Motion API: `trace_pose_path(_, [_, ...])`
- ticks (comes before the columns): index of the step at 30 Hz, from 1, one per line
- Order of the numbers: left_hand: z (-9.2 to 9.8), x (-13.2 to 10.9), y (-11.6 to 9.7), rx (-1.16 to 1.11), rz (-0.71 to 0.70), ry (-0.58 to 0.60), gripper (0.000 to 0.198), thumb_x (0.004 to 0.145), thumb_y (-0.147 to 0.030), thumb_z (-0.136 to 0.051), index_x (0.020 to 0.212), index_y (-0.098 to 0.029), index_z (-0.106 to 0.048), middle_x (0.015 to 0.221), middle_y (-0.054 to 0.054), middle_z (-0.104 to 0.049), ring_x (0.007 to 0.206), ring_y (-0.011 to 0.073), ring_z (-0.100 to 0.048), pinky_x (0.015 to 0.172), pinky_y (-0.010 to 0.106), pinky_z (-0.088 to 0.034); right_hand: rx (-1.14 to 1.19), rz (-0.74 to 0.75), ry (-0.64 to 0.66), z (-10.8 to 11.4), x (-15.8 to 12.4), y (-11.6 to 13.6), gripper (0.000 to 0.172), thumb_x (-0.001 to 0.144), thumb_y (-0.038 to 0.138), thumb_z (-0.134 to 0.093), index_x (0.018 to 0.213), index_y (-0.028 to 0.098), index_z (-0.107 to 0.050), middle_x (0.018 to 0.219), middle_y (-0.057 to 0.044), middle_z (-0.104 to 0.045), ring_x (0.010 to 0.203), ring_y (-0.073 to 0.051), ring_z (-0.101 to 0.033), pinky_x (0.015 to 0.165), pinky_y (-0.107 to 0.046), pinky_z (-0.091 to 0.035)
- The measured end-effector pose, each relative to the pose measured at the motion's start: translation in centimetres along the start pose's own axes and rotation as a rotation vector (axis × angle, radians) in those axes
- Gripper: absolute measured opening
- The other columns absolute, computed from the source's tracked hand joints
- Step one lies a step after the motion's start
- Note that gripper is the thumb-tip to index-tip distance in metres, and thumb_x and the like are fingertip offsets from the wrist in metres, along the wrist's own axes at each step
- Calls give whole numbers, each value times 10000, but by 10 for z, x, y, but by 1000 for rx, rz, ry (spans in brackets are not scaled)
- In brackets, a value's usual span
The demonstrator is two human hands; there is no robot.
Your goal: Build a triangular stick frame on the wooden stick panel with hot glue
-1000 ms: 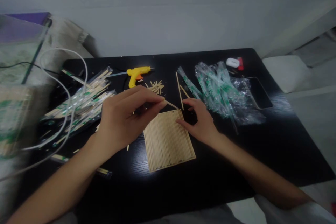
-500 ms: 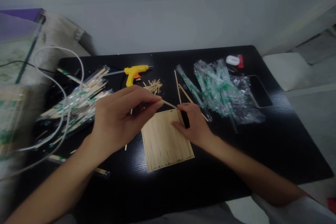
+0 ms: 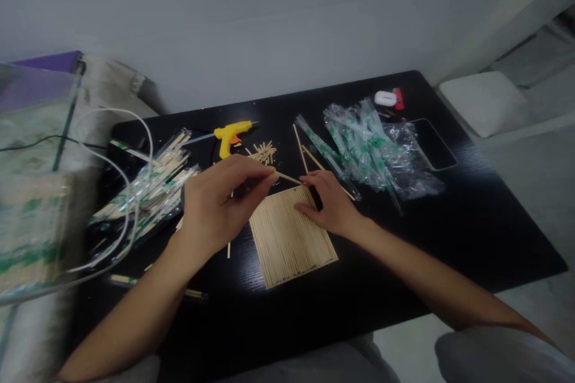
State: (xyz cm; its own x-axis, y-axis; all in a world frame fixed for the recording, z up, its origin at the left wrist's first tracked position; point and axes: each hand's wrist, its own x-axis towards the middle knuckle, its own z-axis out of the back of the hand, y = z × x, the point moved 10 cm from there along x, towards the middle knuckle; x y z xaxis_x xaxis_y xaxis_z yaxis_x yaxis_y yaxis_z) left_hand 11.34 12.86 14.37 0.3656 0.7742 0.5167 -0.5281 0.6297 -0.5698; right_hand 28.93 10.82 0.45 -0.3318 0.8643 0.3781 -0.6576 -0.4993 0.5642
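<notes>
Wooden stick (image 3: 286, 177), pinched by left hand (image 3: 220, 197), now meets the half-wide grip of right hand (image 3: 335, 206), seemingly steadier, inside the surface's (image 3: 449, 227) far edge.

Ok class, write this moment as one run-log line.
left hand: pinching thin stick; right hand: open, at stick's other end; stick panel: on table; yellow glue gun: beyond panel

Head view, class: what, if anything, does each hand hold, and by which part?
The left hand pinches a thin wooden stick by its left end. The right hand is at its other end; whether it grips cannot be told.
</notes>
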Motion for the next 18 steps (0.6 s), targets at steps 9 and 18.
trace_pose_path(9, [1,-1,-3,2,-49,7,53,953,-223,-696,975,-253,-733,914,18,-787,734,146,-729,635,278,-586,2,-12,6,-2,-5,-2,484,943,361,-701,1372,242,-511,1234,-155,-607,1229,-348,-592,1007,-604,-543])
trace_pose_path(18, [3,0,-10,-12,-107,-18,132,925,-140,-716,1011,-240,-722,931,26,-791,791,149,-757,698,271,-621,4,-8,-10,-3,-4,-2,487,927,326,-723,1356,252,-504,1209,-144,-603,1190,-341,-611,979,-588,-575])
